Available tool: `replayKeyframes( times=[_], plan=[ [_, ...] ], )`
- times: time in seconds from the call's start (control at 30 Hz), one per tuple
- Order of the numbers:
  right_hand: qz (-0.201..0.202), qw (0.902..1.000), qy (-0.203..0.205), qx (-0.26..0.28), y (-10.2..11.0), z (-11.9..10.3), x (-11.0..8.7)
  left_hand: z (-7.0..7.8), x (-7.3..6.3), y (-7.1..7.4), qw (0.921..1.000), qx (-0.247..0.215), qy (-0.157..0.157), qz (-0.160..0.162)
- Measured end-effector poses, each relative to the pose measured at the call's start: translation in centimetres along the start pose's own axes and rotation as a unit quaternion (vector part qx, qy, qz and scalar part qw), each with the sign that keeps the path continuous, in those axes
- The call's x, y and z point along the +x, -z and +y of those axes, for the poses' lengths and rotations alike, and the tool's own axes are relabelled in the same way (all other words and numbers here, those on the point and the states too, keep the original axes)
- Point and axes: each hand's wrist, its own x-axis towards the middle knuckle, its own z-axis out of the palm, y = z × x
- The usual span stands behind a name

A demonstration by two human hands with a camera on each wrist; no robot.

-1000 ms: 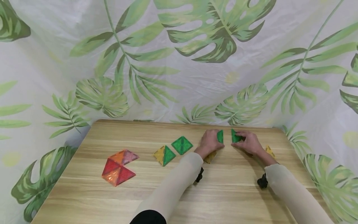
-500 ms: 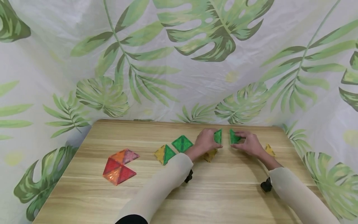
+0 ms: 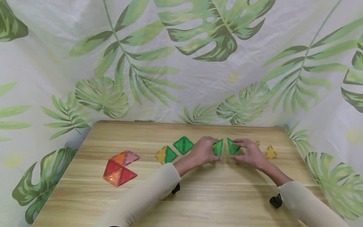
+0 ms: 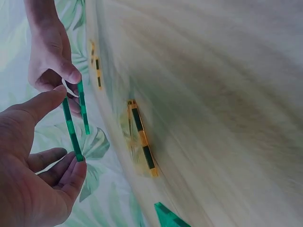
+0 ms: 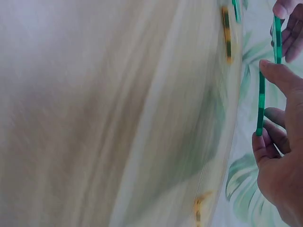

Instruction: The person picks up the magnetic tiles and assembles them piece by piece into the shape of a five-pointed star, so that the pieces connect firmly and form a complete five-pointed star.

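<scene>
In the head view my left hand (image 3: 201, 151) pinches a green triangular magnetic tile (image 3: 217, 148) by its corners, between thumb and fingers. Facing it across a narrow gap, my right hand (image 3: 250, 154) grips a second green triangular magnetic tile (image 3: 232, 147) the same way. The left wrist view shows both tiles edge-on, raised above the table, one in the left fingers (image 4: 42, 101) and one in the right hand. A yellow triangular tile (image 4: 140, 139) lies on the tabletop near the left hand, mostly hidden by it in the head view.
Left of the hands lie a green diamond of tiles (image 3: 183, 145) and a yellow-green pair (image 3: 166, 154). Further left is a cluster of red, orange and pink tiles (image 3: 120, 168). A yellow tile (image 3: 271, 152) lies to the right, with another partly behind the right hand. Leaf-print cloth (image 3: 170, 78) hangs behind.
Both hands have drawn back from the table's far edge with their green tiles, which now face the head camera more. A yellow tile's corner has come into view beside the right hand.
</scene>
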Motion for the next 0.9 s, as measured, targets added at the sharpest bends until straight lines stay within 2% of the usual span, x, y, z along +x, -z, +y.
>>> replayKeyframes(
  times=[0.2, 0.47, 0.7, 0.9],
  plan=[
    [0.001, 0.9996, 0.026, -0.004, -0.8, -2.4, -0.7, -0.9, -2.7, 0.4, 0.9998, 0.009, 0.019, 0.000],
    [-0.005, 0.9992, 0.038, 0.016, -2.1, -5.7, -1.2, -2.8, -5.9, 1.2, 0.9996, -0.017, 0.021, 0.012],
    [-0.006, 0.9984, 0.048, 0.029, -4.2, -8.1, -1.0, -4.3, -8.2, 1.9, 0.9993, -0.010, 0.030, 0.019],
    [-0.017, 0.9974, 0.047, 0.051, -6.1, -9.6, -0.9, -5.6, -10.0, 1.7, 0.9985, 0.003, 0.052, 0.016]
  ],
)
